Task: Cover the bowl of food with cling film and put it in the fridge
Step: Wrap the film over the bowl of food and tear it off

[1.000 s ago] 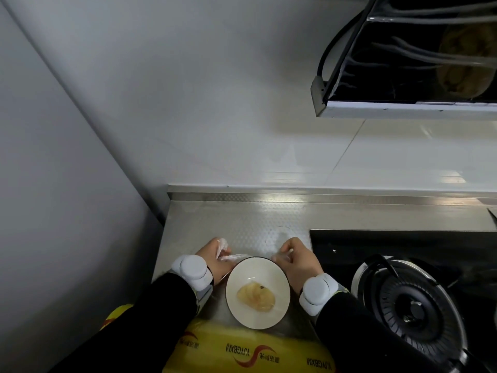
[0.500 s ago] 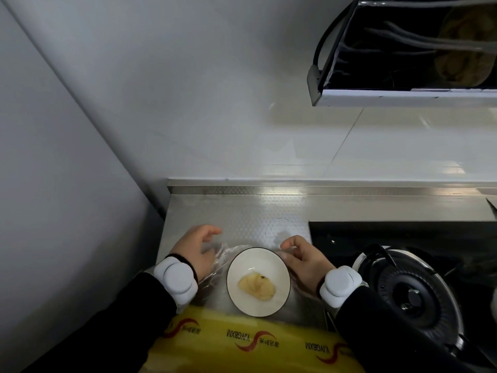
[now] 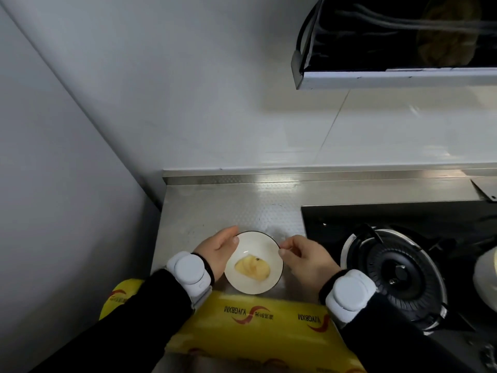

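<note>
"YJYGBXM" on yellow roll (image 3: 258, 327)

**Bowl and cling film on the counter**

The white bowl (image 3: 254, 262) with a dark rim stands upright near the front edge of the counter (image 3: 215, 205). Pale yellow food (image 3: 252, 270) lies inside. The yellow cling film roll (image 3: 258, 327) lies just before it, along the front edge.

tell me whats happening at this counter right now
A person has both hands at a white bowl of yellowish food on the steel counter. The left hand cups its left rim, the right hand touches its right rim. A yellow cling film roll lies in front; a gas burner sits to the right.
</note>
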The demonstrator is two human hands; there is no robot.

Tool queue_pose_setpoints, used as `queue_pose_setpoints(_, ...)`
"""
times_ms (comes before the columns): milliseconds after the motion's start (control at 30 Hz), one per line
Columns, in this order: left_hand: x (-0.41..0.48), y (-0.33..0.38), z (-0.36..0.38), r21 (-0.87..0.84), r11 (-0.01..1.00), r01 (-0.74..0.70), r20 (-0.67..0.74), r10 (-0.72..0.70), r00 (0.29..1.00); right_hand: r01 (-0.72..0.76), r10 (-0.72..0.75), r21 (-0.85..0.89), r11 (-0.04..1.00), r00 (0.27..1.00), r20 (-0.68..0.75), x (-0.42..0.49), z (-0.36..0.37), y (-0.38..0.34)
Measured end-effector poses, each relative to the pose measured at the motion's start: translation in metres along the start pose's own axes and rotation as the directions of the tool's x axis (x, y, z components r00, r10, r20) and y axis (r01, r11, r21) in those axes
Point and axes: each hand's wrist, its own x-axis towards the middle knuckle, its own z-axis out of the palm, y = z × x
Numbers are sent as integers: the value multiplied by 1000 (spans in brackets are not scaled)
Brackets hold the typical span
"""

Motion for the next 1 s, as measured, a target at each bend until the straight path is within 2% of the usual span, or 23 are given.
queue_pose_setpoints(100,-1,-1,0,-61,997,39,-18,-40,999,-15,16,-33,999,1000,4,-1,6,3)
queue_pose_setpoints(233,-3,0,3,-102,991,83,-9,-84,996,-81,80,96,992,997,19,-2,7,2)
queue_pose_setpoints(333,-1,4,2,-230,958,170,-26,-181,983,-102,101,122,987,995,9,-1,9,0)
queue_pose_setpoints(433,3,0,-2,-159,954,253,94,-241,966,-87,88,105,991,996,-6,-1,12,-2)
queue_pose_setpoints(533,-2,1,-2,-171,940,294,62,-288,956,-138,138,134,981,990,14,1,15,-3)
queue_pose_setpoints(633,-7,-2,3,-430,858,281,18,-303,953,-133,128,143,981,991,41,1,16,-4)
queue_pose_setpoints(733,-10,-5,5,-399,877,269,62,-267,962,-117,111,153,981,993,48,-1,18,-4)
queue_pose_setpoints(833,-17,-3,6,-365,886,285,38,-292,956,-87,79,167,982,995,55,-4,20,-4)
queue_pose_setpoints(1000,-27,-17,10,-541,767,344,15,-400,916,-9,0,118,993,997,80,-7,25,0)
